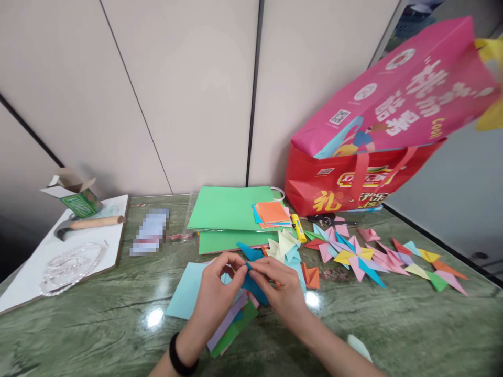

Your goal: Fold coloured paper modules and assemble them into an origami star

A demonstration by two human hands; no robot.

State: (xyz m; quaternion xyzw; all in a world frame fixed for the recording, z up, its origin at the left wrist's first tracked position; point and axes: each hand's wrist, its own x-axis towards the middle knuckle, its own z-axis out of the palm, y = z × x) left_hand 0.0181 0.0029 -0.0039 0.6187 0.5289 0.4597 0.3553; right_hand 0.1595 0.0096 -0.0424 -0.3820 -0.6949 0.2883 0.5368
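A dark blue folded paper piece is between my two hands, low over the table. My left hand pinches its upper edge with thumb and forefinger. From the other side, my right hand pinches the same edge, its fingertips almost touching the left ones. Another blue folded point shows just beyond my fingers; I cannot tell whether it belongs to the same piece. Beneath my left hand lie light blue paper and several loose sheets, with a green sheet uppermost. An orange folded piece rests right of my right hand.
Colourful folded paper pieces spread across the right side. Behind my hands are green paper packs, orange squares and a yellow glue stick. A red bag stands back right. At left, a hammer and beads lie on a white board.
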